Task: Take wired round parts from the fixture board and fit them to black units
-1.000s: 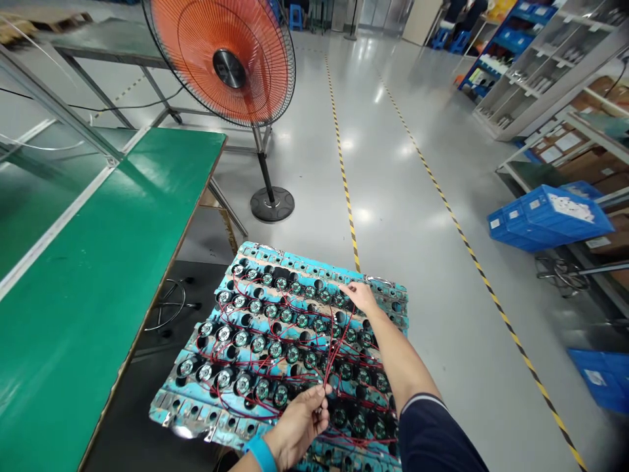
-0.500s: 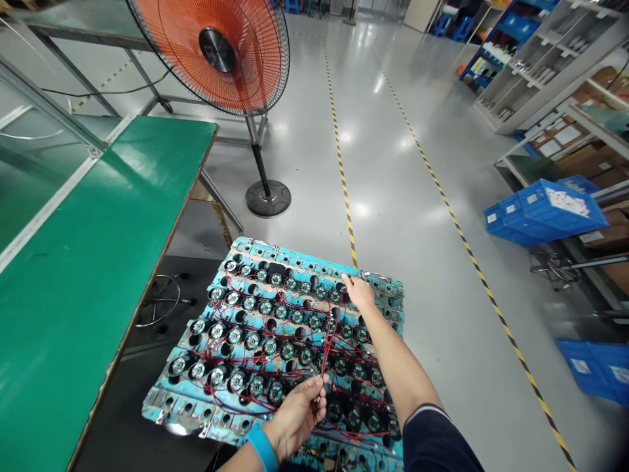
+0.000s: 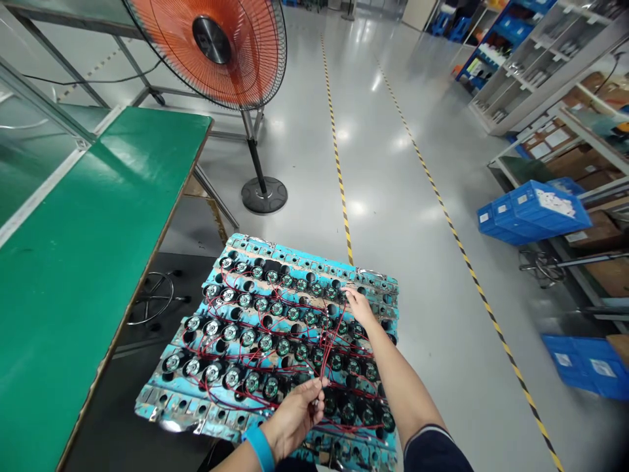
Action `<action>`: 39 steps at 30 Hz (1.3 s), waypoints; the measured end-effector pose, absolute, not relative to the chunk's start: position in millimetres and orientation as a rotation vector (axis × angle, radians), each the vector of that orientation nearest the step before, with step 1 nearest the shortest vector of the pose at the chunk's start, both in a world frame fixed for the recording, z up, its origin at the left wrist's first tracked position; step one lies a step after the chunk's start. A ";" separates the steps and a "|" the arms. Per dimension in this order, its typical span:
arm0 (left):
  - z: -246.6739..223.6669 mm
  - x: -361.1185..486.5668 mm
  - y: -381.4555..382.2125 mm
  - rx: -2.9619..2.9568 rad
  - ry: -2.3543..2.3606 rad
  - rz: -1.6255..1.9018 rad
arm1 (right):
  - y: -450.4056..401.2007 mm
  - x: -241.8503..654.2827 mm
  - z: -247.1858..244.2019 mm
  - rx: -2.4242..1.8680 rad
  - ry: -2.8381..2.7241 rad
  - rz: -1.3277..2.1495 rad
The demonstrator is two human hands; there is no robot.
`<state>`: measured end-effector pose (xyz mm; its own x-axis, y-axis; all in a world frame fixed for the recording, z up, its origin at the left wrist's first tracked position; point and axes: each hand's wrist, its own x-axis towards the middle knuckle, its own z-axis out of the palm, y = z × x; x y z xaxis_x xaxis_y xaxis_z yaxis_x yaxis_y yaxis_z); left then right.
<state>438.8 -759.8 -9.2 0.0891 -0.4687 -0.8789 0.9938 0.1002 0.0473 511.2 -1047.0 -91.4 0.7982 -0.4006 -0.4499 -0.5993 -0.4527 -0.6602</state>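
A worn light-blue tray (image 3: pixel 162 398) carries rows of small round black motors (image 3: pixel 232 375), each with a green or silver face and thin red wires. My left hand (image 3: pixel 299 412), a blue band on its wrist, pinches a bundle of red wires (image 3: pixel 325 354) above the near part of the tray. The bundle runs up and away from those fingers toward the far rows. My right hand (image 3: pixel 360 307) reaches to the end of the farthest motor row, thumb and fingers closed together. Whatever lies between its fingertips is too small to make out.
On the left is a green-topped workbench (image 3: pixel 147 164), with a round stool base (image 3: pixel 152 298) below. An orange pedestal fan (image 3: pixel 236 78) stands beyond the tray. Striped tape (image 3: pixel 339 170) marks the grey floor. Blue bins (image 3: pixel 531 213) and shelving line the right side.
The whole view has shifted slightly. My right hand has drawn back a little at the far row, fingers now closer together. My left hand keeps its pinch on the red wires.
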 end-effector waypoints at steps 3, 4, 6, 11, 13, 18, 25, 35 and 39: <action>-9.1 434.3 -758.3 0.799 0.855 -1.296 | -1041.1 497.9 -84.9 -2.184 0.717 0.096; -9.2 432.8 -757.7 0.788 0.859 -1.293 | -1037.5 493.1 -80.6 -2.197 0.769 -0.005; -9.7 430.0 -756.4 0.760 0.868 -1.280 | -1024.2 479.6 -69.1 -2.125 0.949 -0.164; -12.2 420.6 -756.0 0.682 0.876 -1.265 | -945.0 424.0 -35.8 -1.454 0.963 0.022; -14.0 416.9 -758.5 0.663 0.862 -1.269 | -908.2 406.5 -27.8 -1.212 0.892 0.122; -16.7 421.3 -766.8 0.730 0.819 -1.266 | -873.8 404.0 -26.5 -1.046 0.989 0.095; -12.9 434.9 -748.3 0.870 0.801 -1.387 | -953.0 451.0 -39.7 -2.099 0.554 0.008; -16.3 437.2 -723.5 0.914 0.826 -1.362 | -1033.2 487.1 -86.4 -2.456 0.849 0.432; -18.7 441.0 -717.9 0.913 0.830 -1.339 | -1044.8 483.3 -97.9 -2.415 0.961 0.503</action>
<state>441.0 -717.9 -18.7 0.0662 -0.4272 -0.9017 0.9976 0.0121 0.0675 483.3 -1044.8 -97.9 0.6844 -0.5322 -0.4984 -0.7127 -0.6325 -0.3034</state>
